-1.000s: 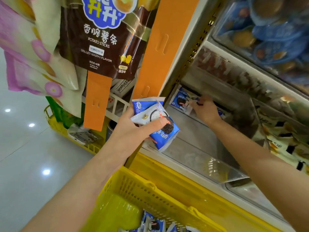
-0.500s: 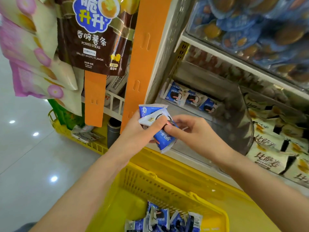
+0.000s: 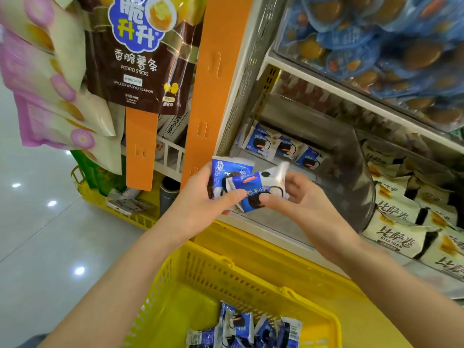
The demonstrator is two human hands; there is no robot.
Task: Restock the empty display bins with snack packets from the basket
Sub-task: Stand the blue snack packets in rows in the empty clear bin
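Note:
My left hand (image 3: 200, 199) grips a blue and white snack packet (image 3: 221, 172) in front of the clear display bin (image 3: 351, 156). My right hand (image 3: 298, 197) pinches a second, front packet (image 3: 253, 187) between thumb and fingers; the left thumb also lies on it. Three matching packets (image 3: 281, 146) stand in a row at the back of the bin. Below, the yellow basket (image 3: 226, 280) holds several more blue packets (image 3: 246, 327).
A brown potato-stick bag (image 3: 143, 54) and pink-and-cream bags (image 3: 45, 79) hang at upper left beside an orange strip (image 3: 213, 79). Cream snack packs (image 3: 406, 222) fill the bin to the right. Blue packs (image 3: 376, 38) fill the shelf above. A second yellow basket (image 3: 120, 212) sits on the floor.
My right hand drew back from the rear of the bin, leaving a packet in the row, and came to the packets in my left hand. It now pinches the front one.

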